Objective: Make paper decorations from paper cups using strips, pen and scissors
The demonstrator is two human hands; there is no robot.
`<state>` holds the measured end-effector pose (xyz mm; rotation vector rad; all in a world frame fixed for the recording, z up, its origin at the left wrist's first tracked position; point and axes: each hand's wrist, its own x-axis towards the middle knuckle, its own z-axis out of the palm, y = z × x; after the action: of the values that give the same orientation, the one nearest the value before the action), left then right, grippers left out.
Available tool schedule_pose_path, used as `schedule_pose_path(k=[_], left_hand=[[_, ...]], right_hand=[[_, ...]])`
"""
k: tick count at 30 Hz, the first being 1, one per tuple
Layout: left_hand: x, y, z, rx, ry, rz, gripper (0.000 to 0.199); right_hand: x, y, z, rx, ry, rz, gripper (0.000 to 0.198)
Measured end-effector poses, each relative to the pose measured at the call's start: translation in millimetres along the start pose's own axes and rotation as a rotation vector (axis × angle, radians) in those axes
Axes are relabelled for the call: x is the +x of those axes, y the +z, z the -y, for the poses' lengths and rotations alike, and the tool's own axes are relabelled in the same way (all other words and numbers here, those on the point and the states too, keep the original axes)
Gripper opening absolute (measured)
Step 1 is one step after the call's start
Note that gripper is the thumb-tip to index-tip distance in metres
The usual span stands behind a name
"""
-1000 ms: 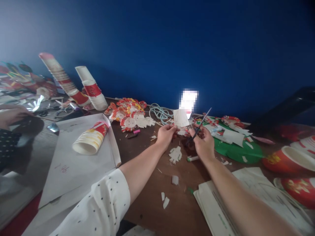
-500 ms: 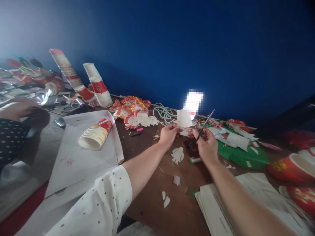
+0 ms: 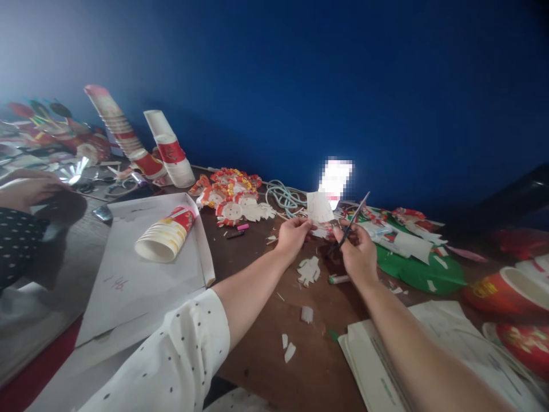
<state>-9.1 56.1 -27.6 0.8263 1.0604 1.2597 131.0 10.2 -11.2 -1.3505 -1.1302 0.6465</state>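
Note:
My left hand (image 3: 294, 237) pinches the lower edge of a small white piece of paper (image 3: 318, 207), held up above the table. A pair of scissors (image 3: 357, 214) is in my right hand (image 3: 358, 252), its blades pointing up and away to the right. The scissors are close to the paper, but I cannot tell whether they touch it. Below my hands lies a white figure-shaped paper cutout (image 3: 309, 270). A marker with a green end (image 3: 338, 280) rests by my right wrist.
A stack of paper cups (image 3: 165, 237) lies in a white box lid (image 3: 141, 286) on the left. Two more cup stacks (image 3: 174, 154) lean at the back. Decorated cutouts (image 3: 234, 194), a coiled cord (image 3: 285, 197) and a bright phone-like screen (image 3: 334, 182) sit near the wall. Another person's hand (image 3: 30, 189) is far left.
The paper in my left hand tilts slightly and the scissors have shifted a little left and down. Both hands keep their hold.

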Motion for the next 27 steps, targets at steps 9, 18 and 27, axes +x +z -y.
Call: schedule_pose_path(k=[9,18,27], left_hand=[[-2.4,0.2,0.4,0.054,0.031,0.049,0.014],[-12.1,3.0,-4.8,0.060,0.008,0.136,0.011],[-12.3,2.3,-5.3,0.047,0.017,0.153,0.011]], right_hand=[[0.3,-1.8,2.7,-0.035,-0.007,-0.035,0.053],[0.6,-2.2,3.5,0.069,0.053,-0.057,0.049],[-0.1,-2.1,5.7,0.068,0.055,-0.055,0.051]])
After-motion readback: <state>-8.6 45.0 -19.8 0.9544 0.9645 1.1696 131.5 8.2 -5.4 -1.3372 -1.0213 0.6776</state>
